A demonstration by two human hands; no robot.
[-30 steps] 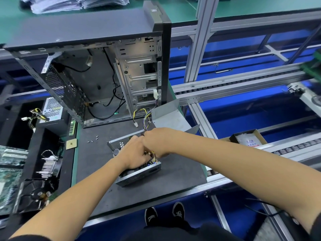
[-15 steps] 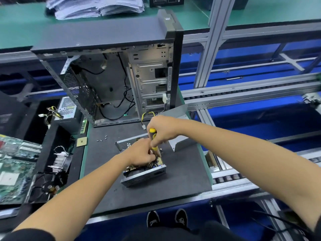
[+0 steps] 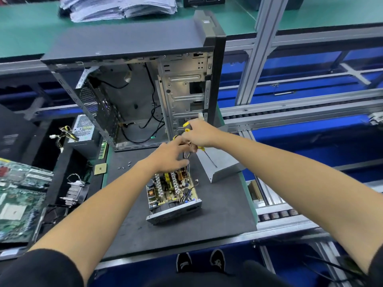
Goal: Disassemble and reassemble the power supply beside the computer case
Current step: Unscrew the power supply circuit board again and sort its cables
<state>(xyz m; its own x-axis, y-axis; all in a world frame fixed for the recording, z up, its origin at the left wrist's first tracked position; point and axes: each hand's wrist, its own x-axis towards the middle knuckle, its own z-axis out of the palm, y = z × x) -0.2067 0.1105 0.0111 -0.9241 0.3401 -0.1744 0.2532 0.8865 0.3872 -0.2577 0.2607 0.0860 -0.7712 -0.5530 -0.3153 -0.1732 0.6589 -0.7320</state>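
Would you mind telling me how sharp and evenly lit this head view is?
In the head view, lighting is even with soft shadows; the open power supply is sharp, the right hand and screwdriver slightly motion-blurred, and wide-angle distortion bends the frame rails at the edges.

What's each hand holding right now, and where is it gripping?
The right hand grips the screwdriver by its yellow handle. The left hand reaches into the power supply's wires; whether it grips them cannot be told.
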